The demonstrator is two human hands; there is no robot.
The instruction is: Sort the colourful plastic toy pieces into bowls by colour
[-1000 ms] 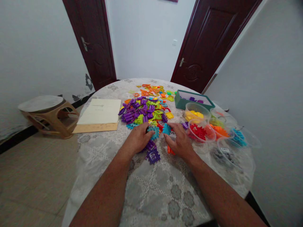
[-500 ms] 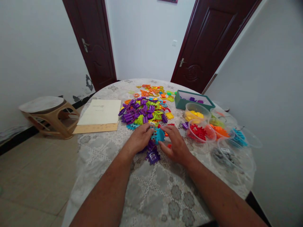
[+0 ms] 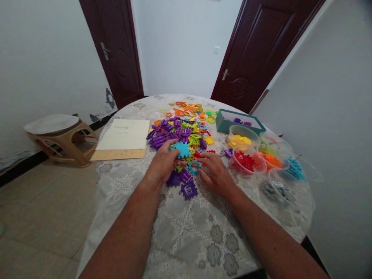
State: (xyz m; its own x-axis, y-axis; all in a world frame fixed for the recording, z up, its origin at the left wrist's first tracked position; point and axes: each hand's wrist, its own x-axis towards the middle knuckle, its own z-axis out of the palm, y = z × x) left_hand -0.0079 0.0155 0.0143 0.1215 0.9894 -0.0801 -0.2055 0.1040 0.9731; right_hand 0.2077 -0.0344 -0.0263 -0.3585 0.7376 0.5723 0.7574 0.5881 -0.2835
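Note:
My left hand grips a light-blue interlocking block with toothed edges, its thumb on top, above the pile of blocks. A light-blue open-frame block lies just right of the left fingers. At its right edge is my right hand, thumb and fingers apart; whether the fingertips touch it I cannot tell. Purple interlocking blocks lie in front of the left hand, and a purple window-frame block is nearest to me. Beyond the hands spreads a mixed heap, with purple blocks mostly on its left.
On the right stand clear tubs of sorted blocks: a yellow tub, a red tub and several more. Behind them is a green box. Cream paper lies at left, and a stool stands beyond the table edge.
My left hand has shifted left and up with the toothed light-blue block, away from my right hand. The open-frame light-blue block and more purple blocks have come into view.

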